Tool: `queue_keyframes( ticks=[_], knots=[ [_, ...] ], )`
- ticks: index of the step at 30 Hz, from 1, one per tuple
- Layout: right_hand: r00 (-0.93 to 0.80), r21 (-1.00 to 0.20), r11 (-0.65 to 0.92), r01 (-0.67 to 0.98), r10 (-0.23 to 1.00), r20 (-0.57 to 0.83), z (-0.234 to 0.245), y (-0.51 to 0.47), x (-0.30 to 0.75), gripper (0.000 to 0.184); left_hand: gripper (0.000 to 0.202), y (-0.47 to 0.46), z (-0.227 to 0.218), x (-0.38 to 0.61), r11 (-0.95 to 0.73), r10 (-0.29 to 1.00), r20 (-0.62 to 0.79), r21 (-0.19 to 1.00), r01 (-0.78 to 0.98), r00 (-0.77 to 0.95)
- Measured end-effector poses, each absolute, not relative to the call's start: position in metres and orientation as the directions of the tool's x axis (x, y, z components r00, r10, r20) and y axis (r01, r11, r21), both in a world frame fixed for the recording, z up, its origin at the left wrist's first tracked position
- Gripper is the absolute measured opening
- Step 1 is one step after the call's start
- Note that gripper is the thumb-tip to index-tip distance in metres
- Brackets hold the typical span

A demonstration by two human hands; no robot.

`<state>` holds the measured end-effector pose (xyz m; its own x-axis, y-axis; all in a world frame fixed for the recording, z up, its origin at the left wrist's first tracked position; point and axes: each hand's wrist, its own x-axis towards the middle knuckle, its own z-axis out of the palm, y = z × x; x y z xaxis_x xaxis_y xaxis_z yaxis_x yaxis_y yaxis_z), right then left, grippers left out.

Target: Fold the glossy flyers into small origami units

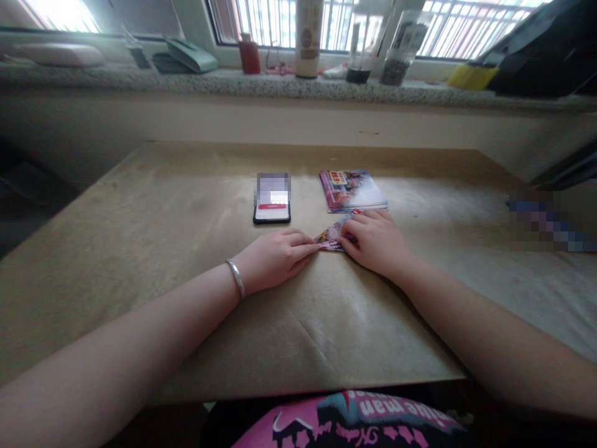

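A small printed sheet of colourful paper, folded to a pointed, triangle-like shape, lies on the table between my hands. My left hand, with a silver bangle at the wrist, pinches or presses its left corner with the fingertips held together. Over its right part rests my right hand, fingers curled and gripping it, so that side is mostly hidden. Just beyond the right hand lies a stack of glossy printed leaflets. A smartphone with a lit screen lies beyond my left hand.
The table has a tan cover and stands against a wall below a stone windowsill. On the sill are a red bottle, a tall pale canister, a clear container and a dark bag.
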<state>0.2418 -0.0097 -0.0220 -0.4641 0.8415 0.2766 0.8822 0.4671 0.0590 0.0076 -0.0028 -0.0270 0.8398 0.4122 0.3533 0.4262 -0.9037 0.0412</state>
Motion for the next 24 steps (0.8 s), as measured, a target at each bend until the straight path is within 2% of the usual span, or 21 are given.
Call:
queue_keyframes(
  ticks=[3, 6, 12, 16, 24],
  knots=[
    [-0.557, 0.173, 0.53, 0.83, 0.78, 0.285, -0.02, -0.013, 0.235, 0.029, 0.032, -0.003, -0.028, 0.008, -0.902, 0.418, 0.343, 0.046, 0.43, 0.841],
    [-0.609, 0.191, 0.579, 0.793, 0.743, 0.277, -0.022, -0.016, 0.225, 0.032, 0.031, -0.002, -0.03, 0.008, -0.904, 0.405, 0.349, 0.015, 0.427, 0.845],
    [-0.521, 0.085, 0.52, 0.85, 0.806, 0.28, -0.027, -0.016, 0.219, 0.028, 0.031, -0.003, -0.03, 0.008, -0.897, 0.405, 0.357, -0.024, 0.442, 0.842],
    [-0.441, -0.04, 0.463, 0.885, 0.864, 0.245, -0.029, -0.01, 0.224, 0.024, 0.03, -0.005, -0.025, 0.007, -0.881, 0.419, 0.348, -0.066, 0.468, 0.839],
    [-0.41, -0.197, 0.449, 0.871, 0.887, 0.21, -0.031, 0.0, 0.231, 0.02, 0.025, -0.007, -0.019, 0.007, -0.854, 0.445, 0.362, -0.103, 0.51, 0.819]
  ],
)
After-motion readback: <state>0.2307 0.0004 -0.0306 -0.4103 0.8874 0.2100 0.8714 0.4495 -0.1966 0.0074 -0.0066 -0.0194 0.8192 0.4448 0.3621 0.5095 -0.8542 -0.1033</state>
